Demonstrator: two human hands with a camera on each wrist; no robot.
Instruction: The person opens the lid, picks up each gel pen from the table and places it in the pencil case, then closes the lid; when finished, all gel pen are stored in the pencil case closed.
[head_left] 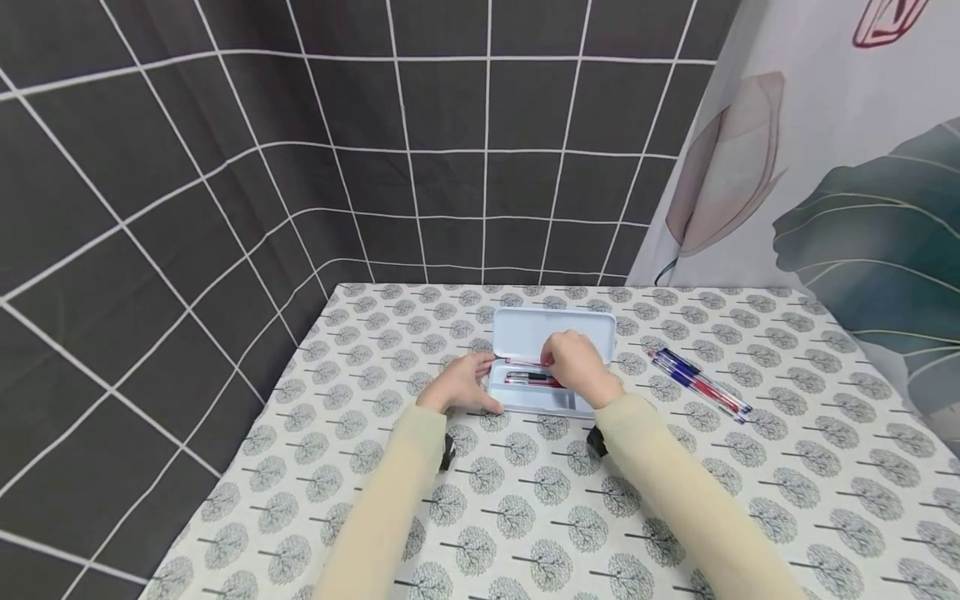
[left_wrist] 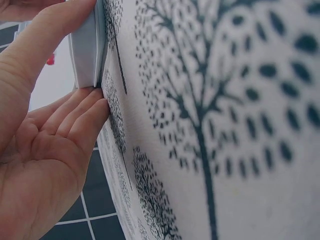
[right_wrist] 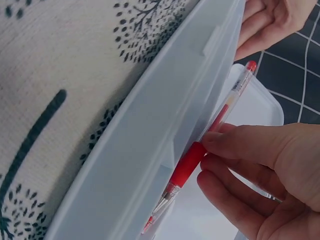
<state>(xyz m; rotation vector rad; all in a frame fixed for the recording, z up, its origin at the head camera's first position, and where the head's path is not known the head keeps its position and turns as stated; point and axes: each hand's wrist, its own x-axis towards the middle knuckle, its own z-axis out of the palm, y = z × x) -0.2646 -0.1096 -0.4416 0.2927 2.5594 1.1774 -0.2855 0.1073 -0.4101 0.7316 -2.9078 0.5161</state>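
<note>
An open light-blue pencil case (head_left: 536, 403) lies on the table, its lid (head_left: 517, 329) tipped back on the far side. My left hand (head_left: 461, 383) holds the case's left end, thumb at the front corner and fingers by the hinge side. In the left wrist view those fingertips press against the case wall (left_wrist: 86, 55). Over the case, my right hand (head_left: 577, 367) pinches a clear pen with a red grip (right_wrist: 187, 165) between thumb and fingers. The pen lies along the inside of the case. A black pen (head_left: 527, 377) rests in the compartment just in front of it.
Several blue and red pens (head_left: 697, 379) lie side by side on the table, right of the case. The tablecloth (head_left: 517, 500) has a tree print. A dark gridded curtain (head_left: 442, 183) hangs behind and at the left; a floral curtain (head_left: 750, 192) hangs at the right.
</note>
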